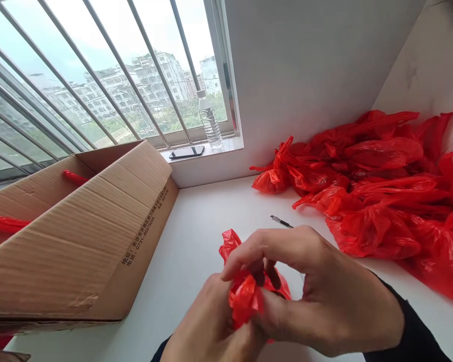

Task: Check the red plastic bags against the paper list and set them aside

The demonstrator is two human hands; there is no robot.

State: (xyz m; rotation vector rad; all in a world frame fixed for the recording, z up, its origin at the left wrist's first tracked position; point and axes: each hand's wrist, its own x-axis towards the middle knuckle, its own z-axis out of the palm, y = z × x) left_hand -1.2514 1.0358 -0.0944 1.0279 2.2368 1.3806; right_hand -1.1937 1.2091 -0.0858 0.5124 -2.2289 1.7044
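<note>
My left hand (pixel 211 327) and my right hand (pixel 324 291) meet low in the middle of the view, both closed on a small red plastic bag (pixel 245 296). The bag is crumpled between the fingers, and one twisted end of it sticks up at the left above my right forefinger. My right fingers curl over the top of the bag; my left hand grips it from below. Most of the bag is hidden by the hands.
An open cardboard box (pixel 79 241) with red bags inside stands at the left on the white table (pixel 196 236). A heap of red plastic bags (pixel 381 196) fills the right. A pen (pixel 281 221) lies beyond my hands. A water bottle (pixel 210 120) and a phone (pixel 186 152) rest on the windowsill.
</note>
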